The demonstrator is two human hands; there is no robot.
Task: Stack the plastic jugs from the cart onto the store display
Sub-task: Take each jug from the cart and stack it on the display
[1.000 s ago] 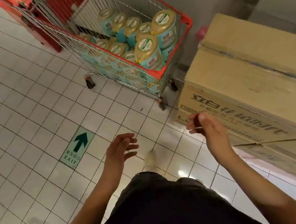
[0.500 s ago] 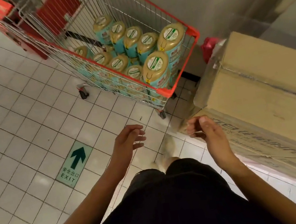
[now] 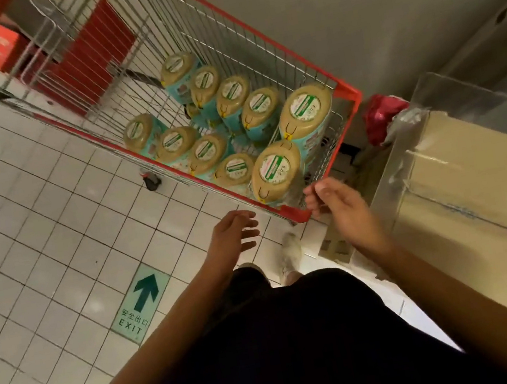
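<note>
Plastic jugs (image 3: 275, 171) crowd the cart's (image 3: 348, 94) near corner, likely heavy and rigid; grasp below the cap. Left hand (image 3: 235, 231) and right hand (image 3: 337, 203) hover loosely open, seemingly empty.

White tiled floor (image 3: 36, 233); grey wall (image 3: 349, 10)

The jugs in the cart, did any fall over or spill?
No, nothing stands out. The jugs all stand upright, caps up, in the cart. The two at the near corner sit higher than the rest. No spill shows on the floor tiles.
</note>
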